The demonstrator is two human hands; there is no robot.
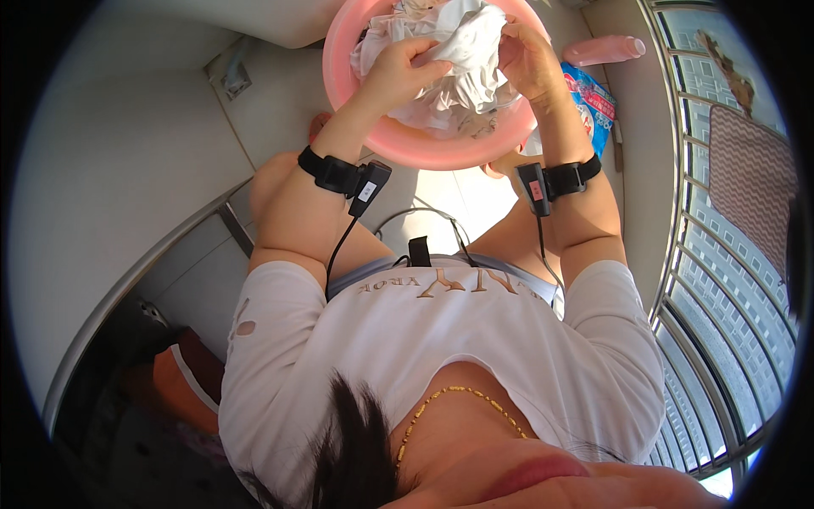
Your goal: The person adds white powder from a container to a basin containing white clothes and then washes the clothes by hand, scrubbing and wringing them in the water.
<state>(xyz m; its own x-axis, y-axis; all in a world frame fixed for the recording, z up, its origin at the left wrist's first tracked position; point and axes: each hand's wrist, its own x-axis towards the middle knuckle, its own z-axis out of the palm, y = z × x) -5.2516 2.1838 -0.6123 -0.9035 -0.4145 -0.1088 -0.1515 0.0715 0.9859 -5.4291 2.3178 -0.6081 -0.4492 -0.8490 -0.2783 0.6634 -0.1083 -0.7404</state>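
Note:
Both of my hands are over a pink plastic basin [346,76] on the tiled floor, between my legs. My left hand [402,71] pinches a bunched white cloth [467,54] between thumb and fingers, on its left side. On the opposite side, my right hand [529,62] grips the same cloth with its fingers curled, partly hidden by the fabric. Below the held part, more wet-looking white fabric [439,118] lies heaped in the basin. Which garment the cloth belongs to cannot be told.
A pink bottle [601,49] lies right of the basin, beside a blue printed packet [591,108]. Window bars [690,184] run along the right, with a patterned brown cloth [747,178] hanging there. A floor drain [234,77] is at left. Cables [423,210] from my wrist-strapped devices cross my lap.

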